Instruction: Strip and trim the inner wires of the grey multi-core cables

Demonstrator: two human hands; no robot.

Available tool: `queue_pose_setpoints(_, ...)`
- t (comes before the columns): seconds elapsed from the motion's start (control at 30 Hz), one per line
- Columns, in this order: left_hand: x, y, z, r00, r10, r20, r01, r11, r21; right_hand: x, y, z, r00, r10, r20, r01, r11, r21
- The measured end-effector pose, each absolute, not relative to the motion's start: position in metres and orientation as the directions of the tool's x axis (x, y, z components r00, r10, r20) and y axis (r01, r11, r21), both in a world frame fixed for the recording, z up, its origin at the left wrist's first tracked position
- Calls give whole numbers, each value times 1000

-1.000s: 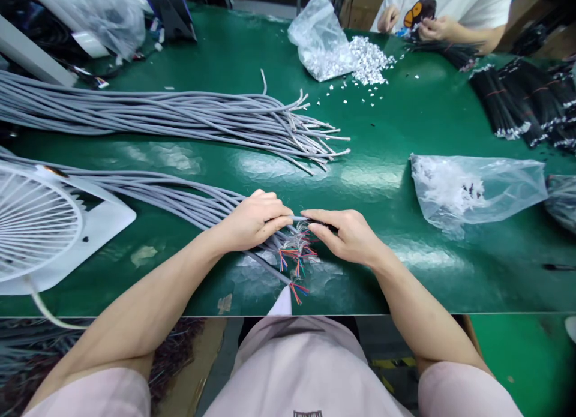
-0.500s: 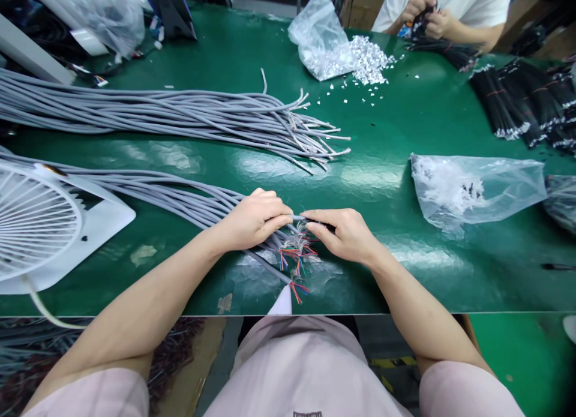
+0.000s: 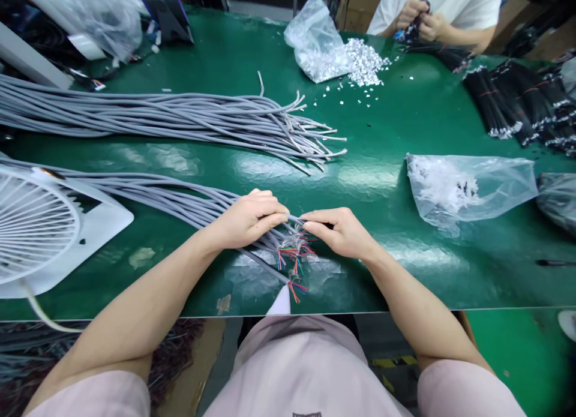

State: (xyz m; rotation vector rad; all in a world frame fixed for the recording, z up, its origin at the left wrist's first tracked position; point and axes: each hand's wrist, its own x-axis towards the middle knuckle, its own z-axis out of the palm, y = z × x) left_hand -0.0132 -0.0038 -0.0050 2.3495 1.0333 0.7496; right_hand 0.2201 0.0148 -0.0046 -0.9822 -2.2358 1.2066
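Observation:
Between my hands runs the end of a grey cable (image 3: 294, 218). My left hand (image 3: 252, 218) pinches it between thumb and fingers. My right hand (image 3: 338, 230) closes on the same cable's end from the other side; its fingers hide the tip. Just below lie stripped cable ends (image 3: 293, 249) with red, blue, green and orange wires and frayed shielding. These belong to the lower bundle of grey cables (image 3: 180, 195), which passes under my left hand. One separate cable end (image 3: 294, 288) with spread wires lies close to the table's front edge.
A second bundle of grey cables (image 3: 180, 114) lies farther back. The white fan (image 3: 101, 225) stands at left. Plastic bags hold small white pieces (image 3: 441, 186), (image 3: 321, 60). Bundles of black cables (image 3: 495, 102) lie at right; a co-worker's hands (image 3: 420, 21) work behind.
The whole view has shifted slightly. Both hands keep their hold on the grey cable, with a little more of it showing between them.

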Motion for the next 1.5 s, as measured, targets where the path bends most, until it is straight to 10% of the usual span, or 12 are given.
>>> queue_pose_setpoints(0.2,-15,-2,-1,558,763,327,475,-616,628,214,16,-8,-690,716,-106,116,-36,-993)
queue_pose_setpoints(0.6,-12,-2,-2,498,800,335,485,-578,656,208,14,-10,-686,639,-348,-66,-531,-845)
queue_pose_setpoints(0.87,-13,-1,-3,587,776,230,495,-569,656,222,26,10,-607,787,-109,111,-51,-992)
queue_pose_setpoints(1.1,-14,-1,-2,640,739,212,458,-588,667,216,36,34,-842,534,-73,369,472,-801)
queue_pose_setpoints(1.5,-19,-4,4,661,729,177,406,-546,733,196,51,42,-919,318,-231,371,508,-777)
